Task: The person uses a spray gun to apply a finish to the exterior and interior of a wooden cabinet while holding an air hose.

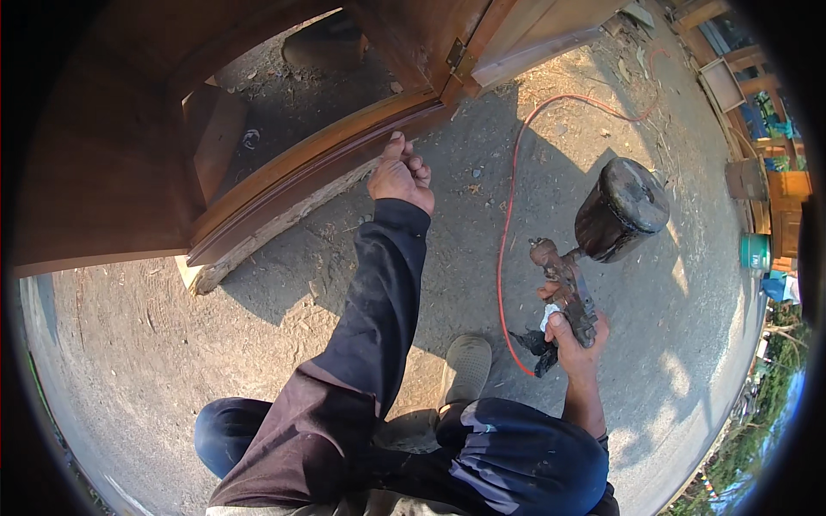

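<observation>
In my right hand [578, 340] is a paint-stained spray gun [564, 284], its handle gripped by my fingers. A dark, coated round paint cup [621, 211] is attached at its far side. Something white [549, 315] shows beside the grip. My left hand [402, 175] is at the lower edge of a brown wooden cabinet frame [318, 142], one digit stretched toward it and the other fingers curled in. I see nothing in that hand. Whether the fingertip touches the wood cannot be made out.
An orange-red hose [509, 215] curves over the concrete ground near the gun, with black wrapping [540, 348] at its near end. A rough wooden block [249, 249] lies under the frame. A brass hinge [459, 58] joins a panel on the right. Far right stands a green bucket [755, 251].
</observation>
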Demonstrator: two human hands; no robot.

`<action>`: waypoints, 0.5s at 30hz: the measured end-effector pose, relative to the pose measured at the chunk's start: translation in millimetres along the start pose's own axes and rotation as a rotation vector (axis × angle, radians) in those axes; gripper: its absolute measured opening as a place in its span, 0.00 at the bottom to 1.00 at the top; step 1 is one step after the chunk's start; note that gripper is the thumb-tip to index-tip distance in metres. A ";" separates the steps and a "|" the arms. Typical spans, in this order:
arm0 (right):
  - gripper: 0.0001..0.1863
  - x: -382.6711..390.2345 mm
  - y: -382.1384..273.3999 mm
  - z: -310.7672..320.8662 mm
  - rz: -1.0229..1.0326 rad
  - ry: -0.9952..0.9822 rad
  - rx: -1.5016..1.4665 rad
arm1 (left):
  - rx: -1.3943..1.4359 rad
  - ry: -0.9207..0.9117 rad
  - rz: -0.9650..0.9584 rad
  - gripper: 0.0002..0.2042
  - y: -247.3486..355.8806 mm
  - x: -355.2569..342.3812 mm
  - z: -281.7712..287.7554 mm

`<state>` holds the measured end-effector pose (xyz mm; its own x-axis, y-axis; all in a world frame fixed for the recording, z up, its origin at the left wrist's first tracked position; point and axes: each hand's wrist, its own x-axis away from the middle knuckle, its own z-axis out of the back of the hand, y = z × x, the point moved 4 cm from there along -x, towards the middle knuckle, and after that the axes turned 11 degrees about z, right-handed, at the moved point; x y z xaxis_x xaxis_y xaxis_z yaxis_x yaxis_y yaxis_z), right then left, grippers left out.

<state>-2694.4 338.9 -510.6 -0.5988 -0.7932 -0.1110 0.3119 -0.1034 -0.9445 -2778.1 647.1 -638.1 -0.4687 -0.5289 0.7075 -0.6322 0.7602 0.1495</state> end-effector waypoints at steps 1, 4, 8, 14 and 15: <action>0.22 -1.5 -0.3 -0.9 0.008 -0.002 -0.004 | -0.020 0.024 -0.003 0.02 3.0 1.4 -2.5; 0.23 -4.8 -4.5 -2.3 0.008 -0.004 0.009 | -0.046 0.029 -0.010 0.02 6.9 2.1 -4.1; 0.23 -0.1 -3.3 1.6 0.017 0.030 0.022 | -0.079 -0.006 0.020 0.02 4.3 2.0 -12.9; 0.25 -9.3 -11.9 6.5 0.016 -0.071 0.179 | -0.121 -0.138 -0.007 0.03 18.1 -29.4 1.1; 0.25 -15.8 -17.8 3.9 0.094 -0.063 0.179 | -0.125 -0.143 0.004 0.04 30.1 -39.1 6.4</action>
<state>-2687.6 350.9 -490.9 -0.5155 -0.8396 -0.1714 0.4939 -0.1277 -0.8601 -2782.8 688.2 -665.7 -0.5594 -0.5675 0.6042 -0.5529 0.7985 0.2381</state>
